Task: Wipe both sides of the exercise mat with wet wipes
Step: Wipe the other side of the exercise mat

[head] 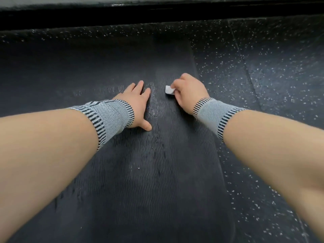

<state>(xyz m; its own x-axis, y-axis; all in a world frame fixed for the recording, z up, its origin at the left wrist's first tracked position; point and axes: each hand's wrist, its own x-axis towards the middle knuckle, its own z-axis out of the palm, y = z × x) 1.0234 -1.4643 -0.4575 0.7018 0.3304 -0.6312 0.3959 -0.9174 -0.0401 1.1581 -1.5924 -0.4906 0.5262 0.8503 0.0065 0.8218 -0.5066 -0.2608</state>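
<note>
Mid-frame, my right hand (188, 92) pinches the wet wipe (169, 89) on the exercise mat (149, 172); left hand (138, 104) flat, fingers spread. Damp streaks suggest this side's partly wiped, underside probably still to do.

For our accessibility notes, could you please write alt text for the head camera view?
The right hand holds a white wet wipe against a dark ribbed exercise mat, while the left hand presses flat beside it. Both wrists wear grey wristbands; speckled black flooring surrounds the mat.
</note>
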